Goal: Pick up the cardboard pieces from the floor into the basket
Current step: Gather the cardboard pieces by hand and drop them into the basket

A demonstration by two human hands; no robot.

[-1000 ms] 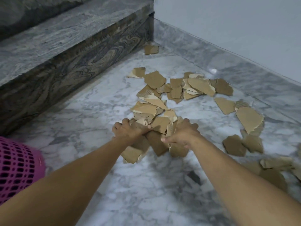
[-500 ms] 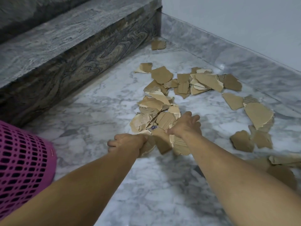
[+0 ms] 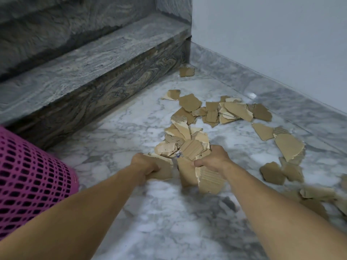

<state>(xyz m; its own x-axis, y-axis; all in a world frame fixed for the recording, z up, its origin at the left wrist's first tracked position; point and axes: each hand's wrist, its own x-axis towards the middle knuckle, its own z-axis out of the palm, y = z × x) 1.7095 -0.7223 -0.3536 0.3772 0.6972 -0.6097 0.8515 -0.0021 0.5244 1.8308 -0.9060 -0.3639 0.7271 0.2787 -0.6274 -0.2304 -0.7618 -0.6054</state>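
Grey-veined white marble floor, swirled dark stone step upper left, plain wall upper right. Torn brown corrugated cardboard pieces, too many to count, scattered centre to right. Left hand and right hand each curled around several pieces, centre frame. One pink plastic mesh basket at left edge; contents not visible.

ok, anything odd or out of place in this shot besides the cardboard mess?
One thing: a small blue-and-white scrap sits in the cardboard pile between the left hand and right hand. It isn't cardboard; too small to identify.
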